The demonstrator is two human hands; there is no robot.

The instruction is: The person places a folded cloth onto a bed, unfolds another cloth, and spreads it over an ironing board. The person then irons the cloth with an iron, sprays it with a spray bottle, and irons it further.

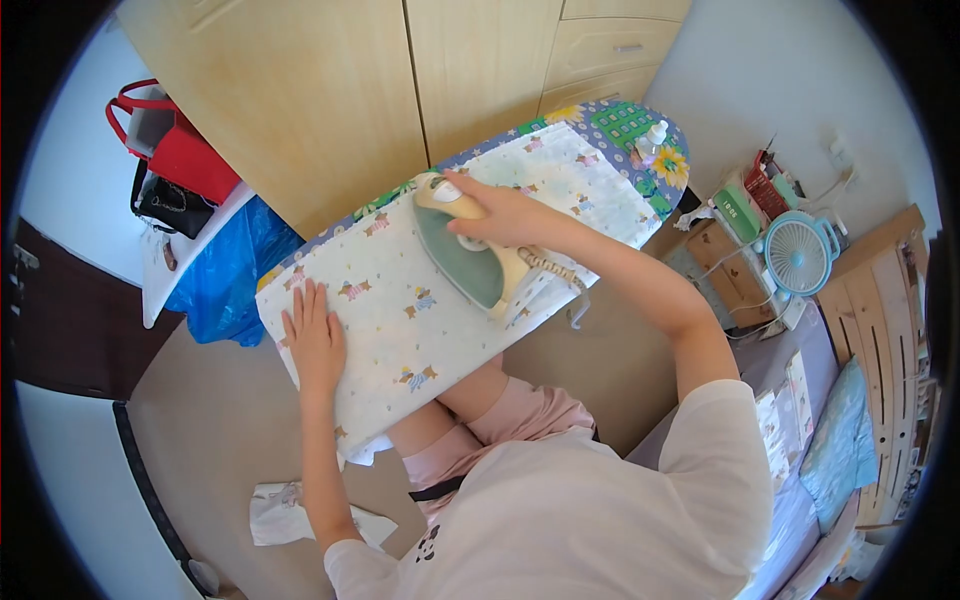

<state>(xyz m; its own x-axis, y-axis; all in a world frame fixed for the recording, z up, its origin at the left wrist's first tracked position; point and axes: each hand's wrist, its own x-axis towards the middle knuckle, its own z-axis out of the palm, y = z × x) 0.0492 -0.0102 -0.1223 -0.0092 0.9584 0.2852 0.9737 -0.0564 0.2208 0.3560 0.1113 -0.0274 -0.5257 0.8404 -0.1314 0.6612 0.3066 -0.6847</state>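
A white cloth (375,290) printed with small dogs lies folded over a patterned ironing board (668,185). My right hand (490,212) is wrapped round the handle of a cream and green iron (470,258), which rests near the middle of the cloth. Its coiled cord trails off under my right forearm. My left hand (314,335) lies flat on the left part of the cloth, fingers spread, holding nothing.
A spray bottle (652,140) stands on the board's far right end. Behind are wooden cabinets (480,70). A red bag (185,150) and a blue plastic bag (230,275) are left; a fan (798,253) and bed (800,500) are right. White fabric (283,515) lies on the floor.
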